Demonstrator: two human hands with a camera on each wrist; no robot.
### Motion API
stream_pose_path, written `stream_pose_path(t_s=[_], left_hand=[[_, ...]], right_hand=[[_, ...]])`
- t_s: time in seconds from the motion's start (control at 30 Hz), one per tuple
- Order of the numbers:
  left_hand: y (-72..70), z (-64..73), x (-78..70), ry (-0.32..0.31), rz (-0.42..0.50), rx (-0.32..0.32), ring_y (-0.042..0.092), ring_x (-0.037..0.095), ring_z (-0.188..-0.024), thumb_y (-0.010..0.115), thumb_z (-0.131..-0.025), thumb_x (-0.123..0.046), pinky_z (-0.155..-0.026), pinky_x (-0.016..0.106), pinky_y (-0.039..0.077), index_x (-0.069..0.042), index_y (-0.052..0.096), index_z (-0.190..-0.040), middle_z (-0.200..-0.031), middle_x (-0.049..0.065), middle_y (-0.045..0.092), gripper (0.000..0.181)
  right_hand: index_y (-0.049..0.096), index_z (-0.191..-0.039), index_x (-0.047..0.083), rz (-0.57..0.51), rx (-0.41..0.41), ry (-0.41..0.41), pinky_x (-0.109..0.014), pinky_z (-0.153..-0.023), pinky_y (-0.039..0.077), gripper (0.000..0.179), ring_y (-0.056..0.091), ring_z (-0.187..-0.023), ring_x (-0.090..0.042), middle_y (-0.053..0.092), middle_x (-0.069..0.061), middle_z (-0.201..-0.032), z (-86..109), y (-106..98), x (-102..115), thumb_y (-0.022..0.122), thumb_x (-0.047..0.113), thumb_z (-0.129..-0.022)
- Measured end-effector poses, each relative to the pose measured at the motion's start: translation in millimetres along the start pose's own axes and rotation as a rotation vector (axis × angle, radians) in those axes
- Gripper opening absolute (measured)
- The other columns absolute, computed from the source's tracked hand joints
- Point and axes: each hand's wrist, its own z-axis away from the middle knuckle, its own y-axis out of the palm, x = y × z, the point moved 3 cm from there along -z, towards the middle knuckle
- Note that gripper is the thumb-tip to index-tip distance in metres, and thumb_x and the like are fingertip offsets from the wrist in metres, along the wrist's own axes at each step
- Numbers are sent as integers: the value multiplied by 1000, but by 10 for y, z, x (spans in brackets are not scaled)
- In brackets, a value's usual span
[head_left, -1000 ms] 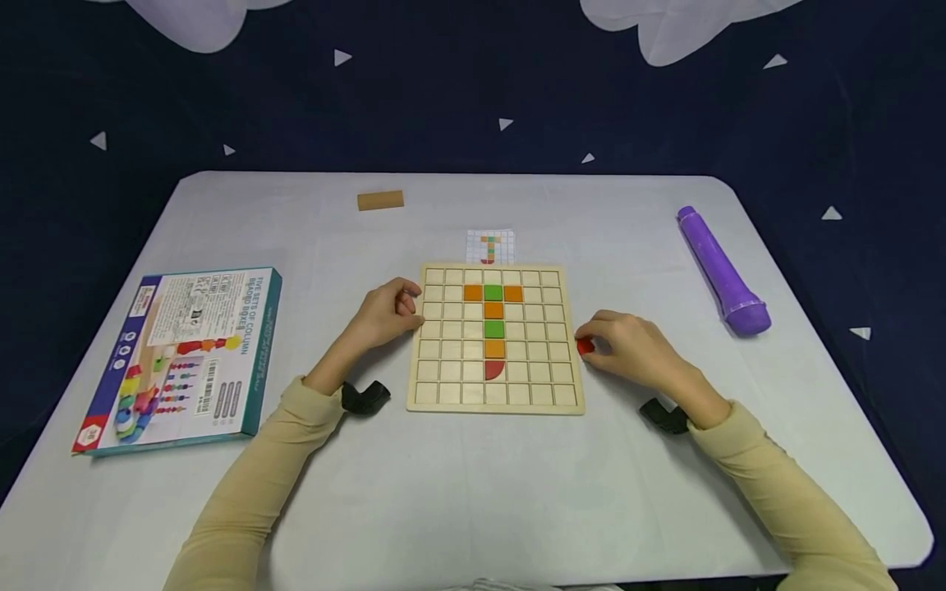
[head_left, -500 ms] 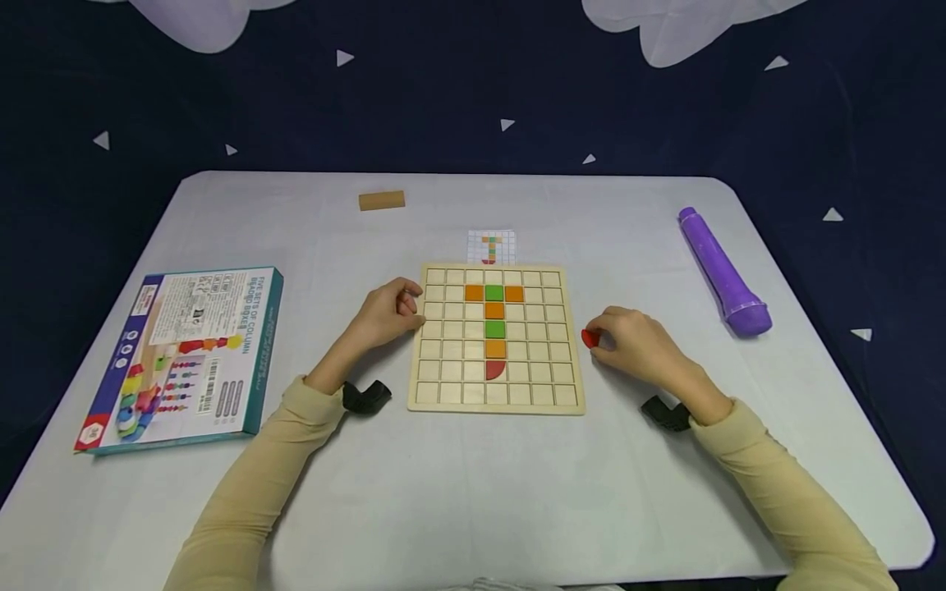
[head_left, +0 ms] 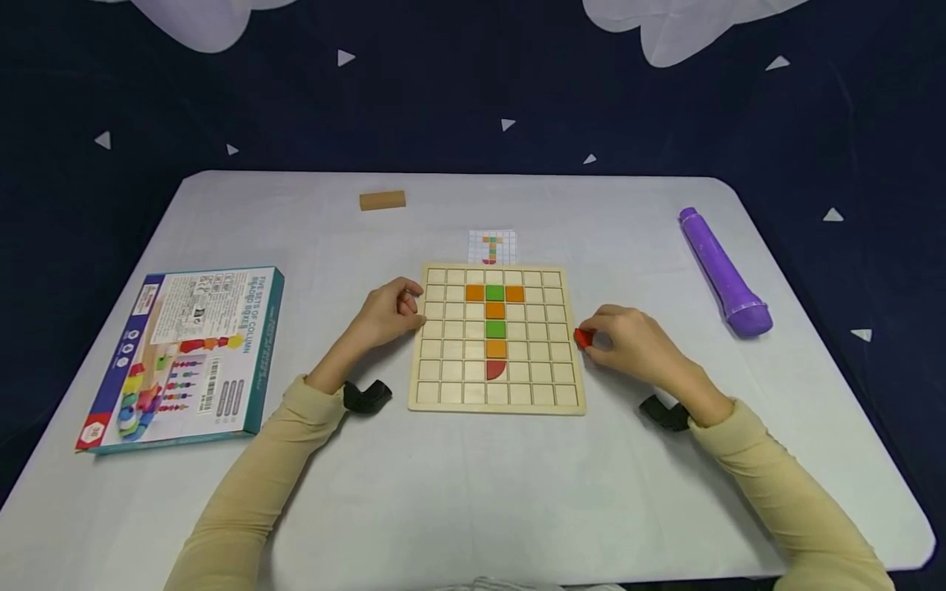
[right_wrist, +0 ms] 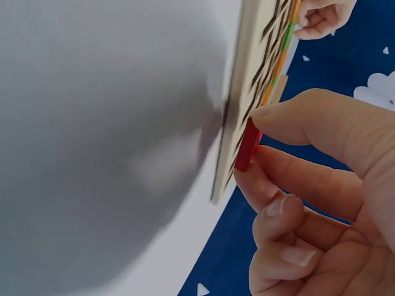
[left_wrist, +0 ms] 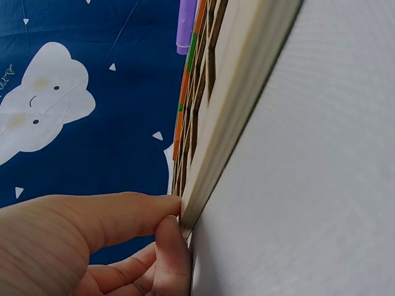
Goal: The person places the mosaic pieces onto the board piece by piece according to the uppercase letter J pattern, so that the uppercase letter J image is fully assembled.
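A light wooden grid board (head_left: pixel 451 395) lies at mid-table. Orange and green square tiles form a T on it, with a red quarter-round tile (head_left: pixel 496 370) below the stem. My left hand (head_left: pixel 386 313) holds the board's left edge, thumb and bent finger at the rim in the left wrist view. Just off the right edge, my right hand (head_left: pixel 634 341) pinches another red tile (right_wrist: pixel 249 145) between thumb and fingertips. That tile is partly hidden by the fingers in the head view. Behind the board lies a pattern card (head_left: pixel 507 239) printed with a similar coloured figure.
A flat toy box (head_left: pixel 199 304) lies on the left of the white table (head_left: pixel 473 492). A purple microphone-shaped object (head_left: pixel 720 271) lies to the right, and a small tan block (head_left: pixel 382 200) near the back edge. Dark patterned cloth (head_left: pixel 414 90) hangs behind.
My right hand has shifted slightly away from the board with the red tile, then back towards its right edge. The left hand stays at the left edge, and the placed tiles are unchanged.
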Motion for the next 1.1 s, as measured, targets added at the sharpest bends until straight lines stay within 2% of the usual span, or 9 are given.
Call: stream_pose_path(t_s=[0.3, 0.6, 1.1], left_hand=[[4, 6, -3, 0, 3, 3, 52, 15, -71, 65, -81, -5, -68, 26, 42, 3, 53, -120, -89, 10, 58, 41], [7, 6, -5, 4, 2, 5, 52, 16, -72, 65, -82, -5, -68, 26, 41, 3, 52, -120, -89, 10, 57, 41], [-3, 6, -4, -2, -1, 2, 52, 15, -72, 65, -82, -6, -70, 26, 42, 2, 52, -120, -89, 10, 57, 41]], right_hand=[[72, -95, 2, -25, 1, -48, -32, -65, 50, 21, 62, -75, -17, 69, -7, -88, -70, 19, 223, 71, 8, -76], [73, -94, 3, -38, 12, -125, -23, -58, 45, 20, 55, -67, -10, 67, -5, -86, -126, 59, 457, 70, 8, -74], [74, -86, 8, -36, -33, -229, -18, -56, 46, 11, 59, -67, -8, 68, -1, -82, -277, 181, 815, 73, 10, -76]])
